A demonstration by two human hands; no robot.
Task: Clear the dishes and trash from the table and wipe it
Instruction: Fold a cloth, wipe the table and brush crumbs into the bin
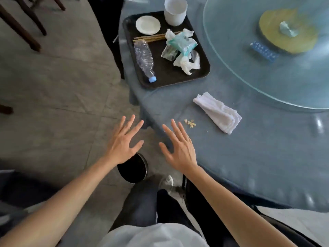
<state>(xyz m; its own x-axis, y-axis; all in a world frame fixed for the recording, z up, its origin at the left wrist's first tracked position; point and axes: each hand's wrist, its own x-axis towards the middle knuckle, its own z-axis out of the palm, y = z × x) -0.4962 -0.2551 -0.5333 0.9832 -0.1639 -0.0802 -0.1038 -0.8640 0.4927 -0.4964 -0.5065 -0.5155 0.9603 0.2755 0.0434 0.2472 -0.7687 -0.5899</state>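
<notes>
A black tray (pixel 201 72) lies on the blue-clothed round table (pixel 249 157). On it are a small white plate (pixel 148 25), a white cup (pixel 175 12), chopsticks (pixel 151 38), a crushed plastic bottle (pixel 145 59) and crumpled wrappers and tissue (pixel 183 50). A folded white cloth (pixel 218 112) rests near the table's edge, with crumbs (pixel 190 123) just left of it. My left hand (pixel 122 141) hovers over the floor with fingers spread. My right hand (pixel 178 148) is spread above the table's edge, close to the crumbs. Neither hand holds anything.
A black round bin (pixel 133 171) stands on the floor below my left hand. A glass turntable (pixel 231 68) covers the table's middle, with a yellow base (pixel 288 31) and a blue card (pixel 264 51). Dark chair legs (pixel 26 27) stand at the far left.
</notes>
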